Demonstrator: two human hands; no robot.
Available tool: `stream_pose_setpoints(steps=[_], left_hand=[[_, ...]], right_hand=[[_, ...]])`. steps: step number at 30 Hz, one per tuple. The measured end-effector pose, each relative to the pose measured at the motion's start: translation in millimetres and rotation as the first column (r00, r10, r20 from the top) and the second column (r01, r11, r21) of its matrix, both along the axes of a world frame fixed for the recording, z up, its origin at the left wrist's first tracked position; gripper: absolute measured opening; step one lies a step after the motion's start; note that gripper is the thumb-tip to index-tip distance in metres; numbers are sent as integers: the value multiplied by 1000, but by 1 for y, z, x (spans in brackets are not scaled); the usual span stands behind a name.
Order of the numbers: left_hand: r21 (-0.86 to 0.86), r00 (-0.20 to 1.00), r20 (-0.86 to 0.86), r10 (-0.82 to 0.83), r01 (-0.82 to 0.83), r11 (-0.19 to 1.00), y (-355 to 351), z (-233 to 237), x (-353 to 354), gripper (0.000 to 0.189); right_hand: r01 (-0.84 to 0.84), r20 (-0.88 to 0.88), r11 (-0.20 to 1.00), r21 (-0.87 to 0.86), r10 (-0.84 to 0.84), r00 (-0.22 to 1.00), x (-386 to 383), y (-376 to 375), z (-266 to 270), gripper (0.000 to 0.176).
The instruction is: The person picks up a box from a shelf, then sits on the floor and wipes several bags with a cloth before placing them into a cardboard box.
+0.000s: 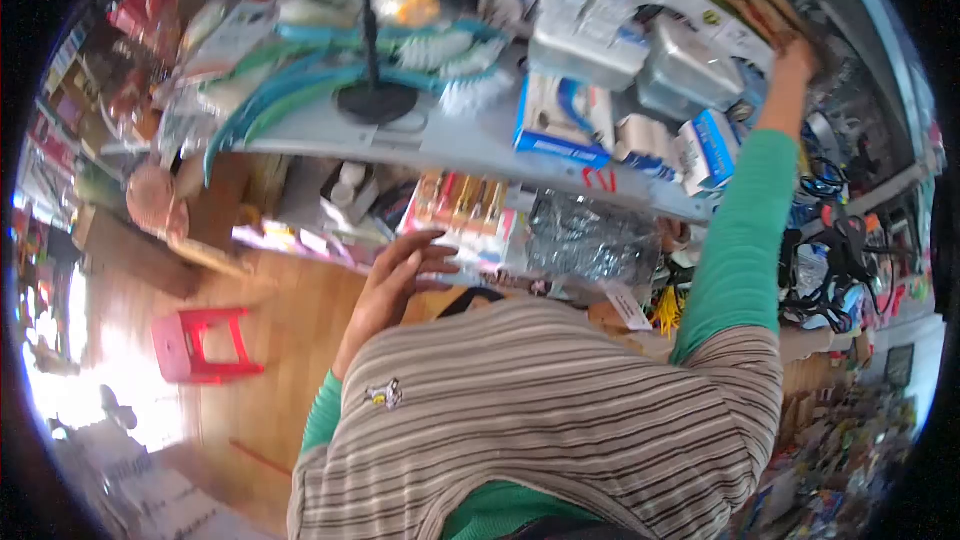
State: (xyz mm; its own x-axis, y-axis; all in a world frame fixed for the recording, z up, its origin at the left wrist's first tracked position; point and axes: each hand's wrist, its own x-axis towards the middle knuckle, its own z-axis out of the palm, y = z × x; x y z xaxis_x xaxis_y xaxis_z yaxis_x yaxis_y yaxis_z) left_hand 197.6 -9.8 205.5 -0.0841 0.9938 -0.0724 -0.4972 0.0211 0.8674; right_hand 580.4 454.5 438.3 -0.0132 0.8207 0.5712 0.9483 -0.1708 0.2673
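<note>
At the upper right, my right hand (795, 62) reaches to the back of the shelf, beside the brown edge of some cardboard (765, 5); its fingers are too blurred and hidden to make out. Below it lie a blue and white box (708, 152) and clear plastic containers (690, 65). My left hand (395, 280) hovers in front of the lower shelf with its fingers apart and nothing in them. Nearest to it is a box of packaged items (462, 210).
Blue-handled brushes (290, 80) lie around a black stand base (375, 100) on the upper shelf (450, 140). A red stool (205, 345) stands on the wooden floor at the left. Black straps (845, 260) hang at the right.
</note>
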Motion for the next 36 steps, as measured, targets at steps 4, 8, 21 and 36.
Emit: stream_pose_setpoints(steps=[4, 8, 21, 36], left_hand=[[-7, 999, 11, 35, -35, 999, -8, -4, 0, 47], [-9, 997, 34, 72, -72, 997, -14, -15, -6, 46], [-131, 954, -287, -88, 52, 990, -11, -45, -35, 37], [-274, 90, -921, -378, 538, 797, -9, -78, -105, 52]], right_hand=[[-80, -199, 994, 76, 94, 975, 6, 23, 16, 34], [-163, -813, 895, 416, 446, 375, -7, 19, 9, 34], [-441, -686, 543, 714, 667, -290, -104, -150, -22, 26], [-309, -870, 814, 492, 456, -186, -79, -353, -129, 24]])
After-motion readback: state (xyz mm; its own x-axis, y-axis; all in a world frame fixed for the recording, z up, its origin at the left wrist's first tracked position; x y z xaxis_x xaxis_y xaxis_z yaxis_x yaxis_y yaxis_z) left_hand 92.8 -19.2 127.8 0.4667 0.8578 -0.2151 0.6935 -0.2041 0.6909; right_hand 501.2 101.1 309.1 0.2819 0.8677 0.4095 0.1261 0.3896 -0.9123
